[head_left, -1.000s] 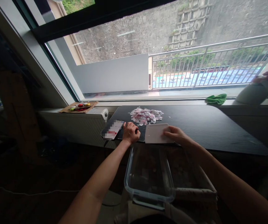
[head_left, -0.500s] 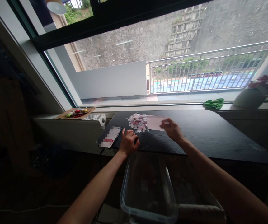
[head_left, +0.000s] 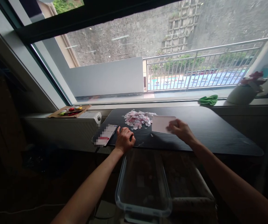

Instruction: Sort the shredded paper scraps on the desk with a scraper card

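Note:
My right hand (head_left: 179,129) is closed on the right end of a flat, pale pinkish card (head_left: 162,123), held just above the dark table (head_left: 194,124). Left of the card lies a loose heap of small pink and white paper scraps (head_left: 137,119). One tiny scrap (head_left: 152,135) rests apart from the heap, near the card's lower edge. My left hand (head_left: 124,137) leans on the table's front edge with loosely bent fingers, holding nothing I can see. Beside its fingertips is a phone (head_left: 107,135) with a lit, partly blurred screen.
Below the table's front edge stands a clear plastic bin (head_left: 143,207). A radiator (head_left: 87,116) is at the left, with a piece of cardboard (head_left: 56,112) bearing colourful items. On the windowsill are a green cloth (head_left: 208,100) and a pale rounded pot (head_left: 242,95).
My right hand and the card have moved right, away from the scrap heap, which now shows wider. The left hand stays at the table edge. The whole view has shifted slightly.

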Demonstrator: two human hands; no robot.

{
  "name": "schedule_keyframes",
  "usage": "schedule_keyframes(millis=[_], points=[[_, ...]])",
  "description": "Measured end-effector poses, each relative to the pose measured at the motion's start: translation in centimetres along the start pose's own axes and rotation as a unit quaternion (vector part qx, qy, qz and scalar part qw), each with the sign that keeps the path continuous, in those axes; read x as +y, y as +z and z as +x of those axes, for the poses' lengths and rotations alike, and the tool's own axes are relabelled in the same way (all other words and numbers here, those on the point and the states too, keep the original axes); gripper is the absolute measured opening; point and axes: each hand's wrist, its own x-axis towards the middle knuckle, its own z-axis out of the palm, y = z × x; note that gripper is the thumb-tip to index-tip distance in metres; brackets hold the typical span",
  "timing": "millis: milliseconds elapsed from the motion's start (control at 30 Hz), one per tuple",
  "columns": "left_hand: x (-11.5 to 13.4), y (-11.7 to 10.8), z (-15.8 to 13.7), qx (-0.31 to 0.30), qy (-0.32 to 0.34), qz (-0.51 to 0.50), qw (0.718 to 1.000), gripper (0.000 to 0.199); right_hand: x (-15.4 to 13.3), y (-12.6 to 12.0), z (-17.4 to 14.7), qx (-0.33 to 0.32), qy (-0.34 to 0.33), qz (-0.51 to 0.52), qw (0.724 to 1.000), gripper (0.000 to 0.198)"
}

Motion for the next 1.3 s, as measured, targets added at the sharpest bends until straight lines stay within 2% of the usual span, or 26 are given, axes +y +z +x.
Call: schedule_keyframes(millis=[100, 267, 400, 500, 633, 767, 967, 1200, 1300], points=[[0.0, 0.0, 0.0, 0.003, 0.002, 0.002, 1.000, 0.012, 1.0, 0.1, -0.8, 0.026, 0.018, -0.028, 0.999, 0.015], [0.1, -0.1, 0.1, 0.002, -0.001, 0.003, 1.000, 0.012, 1.9, 0.5, -2.7, -0.027, 0.043, 0.012, 0.999, 0.017], [0.0, 0.1, 0.1, 0.002, -0.003, 0.005, 1.000, 0.012, 1.7, 0.6, -3.0, -0.008, 0.078, 0.028, 0.997, 0.019], [0.0, 0.2, 0.1, 0.003, -0.002, 0.010, 1.000, 0.013, 1.5, 0.5, -3.2, -0.022, 0.095, 0.057, 0.994, 0.021], [0.0, 0.2, 0.0, 0.005, -0.002, 0.013, 1.000, 0.012, 1.5, 1.0, -3.4, -0.054, 0.075, 0.081, 0.992, 0.023], [0.0, 0.2, 0.0, 0.003, -0.003, 0.011, 1.000, 0.012, 1.3, 1.6, -3.1, -0.047, 0.041, 0.034, 0.997, 0.021], [0.1, 0.1, 0.0, 0.002, -0.009, 0.006, 1.000, 0.011, 0.9, 0.5, -2.7, -0.005, 0.060, 0.009, 0.998, 0.019], [0.0, 0.2, 0.0, 0.003, -0.008, 0.006, 1.000, 0.011, 1.1, 0.6, -2.7, -0.022, 0.045, 0.022, 0.998, 0.021], [0.0, 0.1, 0.0, 0.002, -0.006, 0.008, 1.000, 0.011, 1.3, 0.6, -2.4, -0.007, 0.050, 0.006, 0.999, 0.021]])
